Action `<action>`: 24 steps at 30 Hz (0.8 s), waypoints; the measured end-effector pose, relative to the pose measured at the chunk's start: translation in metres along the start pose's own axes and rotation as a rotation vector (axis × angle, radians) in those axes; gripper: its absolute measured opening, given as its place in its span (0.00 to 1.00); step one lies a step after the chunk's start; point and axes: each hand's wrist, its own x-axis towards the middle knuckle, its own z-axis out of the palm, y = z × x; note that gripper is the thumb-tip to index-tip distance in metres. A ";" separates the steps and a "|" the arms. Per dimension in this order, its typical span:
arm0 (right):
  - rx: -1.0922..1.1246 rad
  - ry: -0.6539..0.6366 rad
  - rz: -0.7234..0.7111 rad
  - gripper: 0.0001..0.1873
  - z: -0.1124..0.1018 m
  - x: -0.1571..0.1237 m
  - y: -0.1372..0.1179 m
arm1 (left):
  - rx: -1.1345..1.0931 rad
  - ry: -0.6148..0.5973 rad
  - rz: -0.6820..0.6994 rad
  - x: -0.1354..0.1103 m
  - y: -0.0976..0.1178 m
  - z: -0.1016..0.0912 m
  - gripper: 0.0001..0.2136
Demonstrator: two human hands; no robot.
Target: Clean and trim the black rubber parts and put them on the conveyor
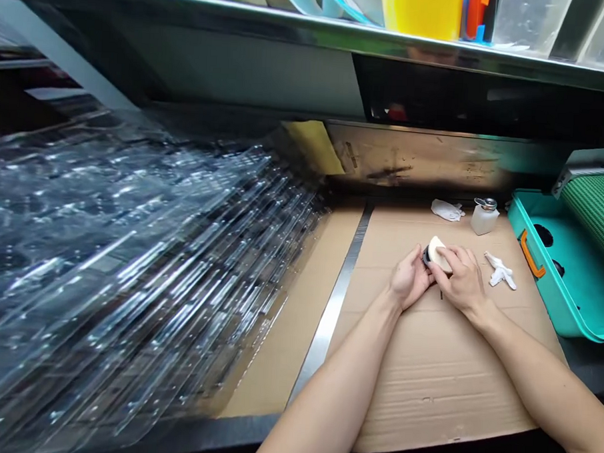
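Observation:
Both my hands are close together above a cardboard sheet (440, 379). My left hand (410, 279) grips the edge of a small dark round object (425, 256), most of which is hidden by my fingers. My right hand (460, 279) presses a cream-coloured pad (438, 253) against that object. I cannot tell whether the pad is foam or cloth. A clear bottle with a metal cap (484, 216) stands beyond my right hand, and crumpled white wipes (500, 270) lie to its right.
A white cloth (447, 209) lies at the cardboard's far edge. To the right stands an open teal case (544, 284) with an orange handle. A large stack of clear plastic trays (131, 246) fills the left side, past a metal strip (331, 308). A shelf (310, 33) with assorted items runs overhead.

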 end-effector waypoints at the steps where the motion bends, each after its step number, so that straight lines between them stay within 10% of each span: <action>1: -0.014 0.009 0.018 0.19 0.002 -0.001 -0.002 | -0.013 0.018 0.003 0.000 -0.001 0.002 0.16; 24: -0.265 -0.067 0.035 0.21 0.019 0.005 -0.008 | 0.052 0.135 0.159 0.007 -0.015 -0.001 0.12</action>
